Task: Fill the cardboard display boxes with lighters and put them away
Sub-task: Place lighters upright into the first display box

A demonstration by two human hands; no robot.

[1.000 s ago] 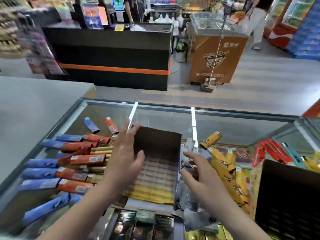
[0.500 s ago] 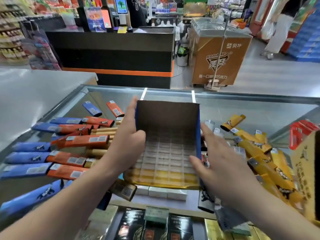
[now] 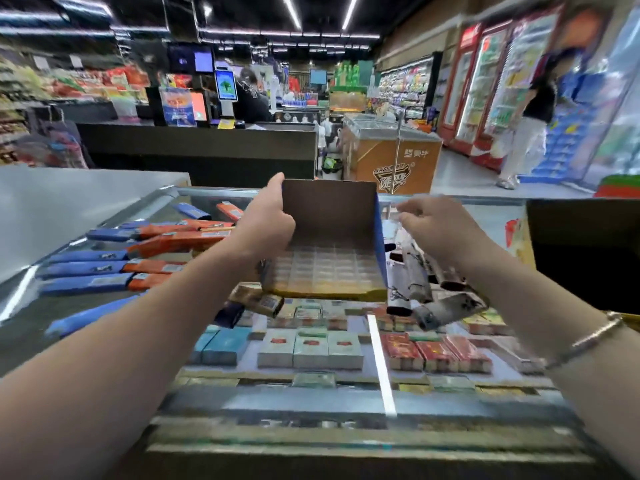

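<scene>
An empty cardboard display box [image 3: 329,268] with a brown inside, a gridded floor and a blue right wall stands in the middle of the glass counter [image 3: 311,403]. My left hand [image 3: 263,223] grips its left wall, thumb up along the back corner. My right hand [image 3: 433,230] hovers just right of the box with loosely curled fingers and holds nothing. Silver lighters [image 3: 415,285] lie under that hand. Blue and orange lighters [image 3: 145,251] lie in rows to the left of the box.
A second dark cardboard box [image 3: 581,258] stands at the counter's right edge. Cigarette packs [image 3: 311,348] show under the glass. Beyond are a black checkout desk [image 3: 201,147], an orange freezer chest [image 3: 391,157] and a person [image 3: 530,126] in the aisle.
My right hand has come off the box's right wall and now hovers beside it. My left hand has closed round the left wall. The view has tilted up.
</scene>
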